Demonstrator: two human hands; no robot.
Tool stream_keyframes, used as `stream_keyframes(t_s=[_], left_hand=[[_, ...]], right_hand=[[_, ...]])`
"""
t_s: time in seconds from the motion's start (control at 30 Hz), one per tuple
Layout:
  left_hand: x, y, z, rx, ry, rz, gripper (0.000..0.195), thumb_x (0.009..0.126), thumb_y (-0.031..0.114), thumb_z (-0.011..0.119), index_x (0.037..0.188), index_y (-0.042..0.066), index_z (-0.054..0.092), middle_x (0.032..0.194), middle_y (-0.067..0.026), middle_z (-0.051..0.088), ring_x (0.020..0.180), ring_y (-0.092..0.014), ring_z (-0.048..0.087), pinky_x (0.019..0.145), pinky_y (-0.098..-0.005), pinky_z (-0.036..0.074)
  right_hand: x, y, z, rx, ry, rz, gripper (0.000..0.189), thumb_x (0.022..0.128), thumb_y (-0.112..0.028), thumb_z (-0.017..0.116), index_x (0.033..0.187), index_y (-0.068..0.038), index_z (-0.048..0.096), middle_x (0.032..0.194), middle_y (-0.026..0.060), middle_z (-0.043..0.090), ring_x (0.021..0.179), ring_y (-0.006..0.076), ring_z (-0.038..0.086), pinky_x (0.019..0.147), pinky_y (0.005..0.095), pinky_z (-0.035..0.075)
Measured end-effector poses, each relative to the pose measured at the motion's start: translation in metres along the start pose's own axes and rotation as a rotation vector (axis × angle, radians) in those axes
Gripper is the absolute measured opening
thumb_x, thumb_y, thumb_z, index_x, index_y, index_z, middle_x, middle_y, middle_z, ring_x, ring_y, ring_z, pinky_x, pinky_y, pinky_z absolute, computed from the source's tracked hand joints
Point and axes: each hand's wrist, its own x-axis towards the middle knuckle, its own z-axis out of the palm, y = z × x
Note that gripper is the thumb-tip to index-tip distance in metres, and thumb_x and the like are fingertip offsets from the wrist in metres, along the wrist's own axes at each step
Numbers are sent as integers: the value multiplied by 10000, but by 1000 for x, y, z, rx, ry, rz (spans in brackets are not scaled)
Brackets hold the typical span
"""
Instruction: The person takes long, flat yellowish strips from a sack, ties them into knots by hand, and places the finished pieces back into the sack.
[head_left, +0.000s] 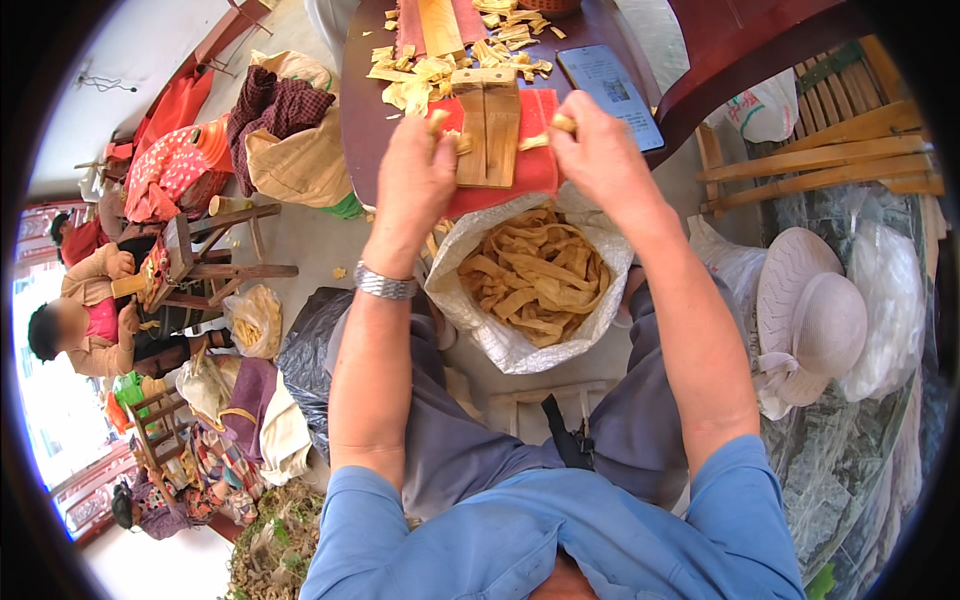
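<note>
My left hand (417, 169) is closed on a piece of yellowish dried plant strip at the left side of a wooden block tool (487, 135) with a slot down its middle. My right hand (600, 154) pinches another yellowish piece to the right of the block. The block rests on a red cloth (540, 120) at the near edge of a dark round table (367, 139). Cut yellowish pieces (409, 75) lie scattered beyond it. Between my knees, under the table edge, an open white woven sack (517, 360) holds long yellowish-brown strips (536, 277).
A smartphone (611, 94) lies on the table at right. A wooden board (440, 26) lies beyond the block. Right of me are a sun hat (814, 322) and a folded wooden chair (817, 161). At left stand a wooden bench (240, 271), bags and several seated people.
</note>
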Motion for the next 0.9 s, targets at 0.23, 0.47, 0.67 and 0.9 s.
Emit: stream_keyframes(t_s=[0.23, 0.47, 0.67, 0.9], left_hand=[[-17, 15, -36, -1107, -239, -558, 350, 1032, 315, 581, 1215, 18, 552, 983, -77, 672, 728, -138, 662, 638, -253, 541], [-41, 25, -42, -1271, -541, -495, 668, 1060, 535, 386, 1321, -65, 516, 1174, -154, 659, 1087, -232, 637, 979, -358, 500], [-50, 34, -45, -985, -489, -307, 499, 1069, 370, 490, 1385, -17, 499, 1164, -119, 652, 1056, -179, 629, 980, -314, 480], [-43, 33, -50, -923, -585, -344, 248, 1051, 267, 554, 1103, 37, 631, 788, 18, 602, 672, -67, 543, 629, -209, 441]], right_hand=[[-22, -20, -26, 379, -190, 116, 218, 920, -185, 684, 968, -1, 579, 757, 101, 658, 636, 175, 649, 590, 331, 517], [-22, -31, -33, 504, -309, 78, 242, 924, -213, 708, 972, 0, 605, 752, 38, 641, 621, 91, 592, 556, 243, 477], [-33, -30, -34, 578, -524, -20, 147, 966, -169, 675, 1022, -42, 624, 776, -13, 630, 640, 50, 576, 571, 201, 465], [-38, -44, -23, 757, -560, 91, 226, 962, -207, 670, 1040, -9, 595, 831, 59, 642, 700, 110, 625, 644, 266, 535]])
